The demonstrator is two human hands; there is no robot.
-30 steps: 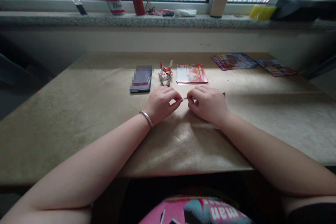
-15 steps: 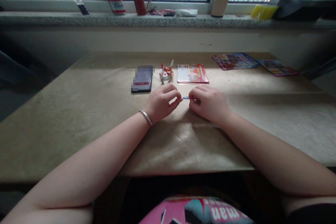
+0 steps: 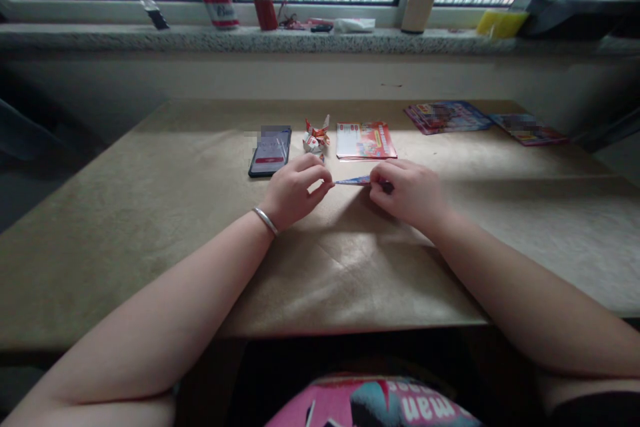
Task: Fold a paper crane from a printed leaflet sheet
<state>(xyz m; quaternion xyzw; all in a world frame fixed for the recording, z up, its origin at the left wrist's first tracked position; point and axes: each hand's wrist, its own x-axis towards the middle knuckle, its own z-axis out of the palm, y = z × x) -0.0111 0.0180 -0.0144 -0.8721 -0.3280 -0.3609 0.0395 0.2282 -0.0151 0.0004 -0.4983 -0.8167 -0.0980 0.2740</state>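
Observation:
A narrow, pointed piece of folded paper (image 3: 354,181), blue with printed marks, stretches between my two hands just above the table. My left hand (image 3: 296,190) pinches its thin left tip between thumb and forefinger. At the wider right end, my right hand (image 3: 407,192) grips it with curled fingers that hide that end. Just beyond my left hand stands a folded paper figure (image 3: 317,137) in red, orange and white with pointed tips. Behind my right hand lies a stack of printed red and white paper sheets (image 3: 367,141).
A phone (image 3: 271,152) lies left of the paper figure. Glossy printed booklets or sheets (image 3: 449,116) lie at the back right, with more (image 3: 529,129) beside them. On the stone windowsill (image 3: 310,44) stand a red and white can (image 3: 217,0) and a red bottle (image 3: 265,9).
My hands have moved apart, the left one leftward and the right one rightward. More of the blue folded paper now shows between them.

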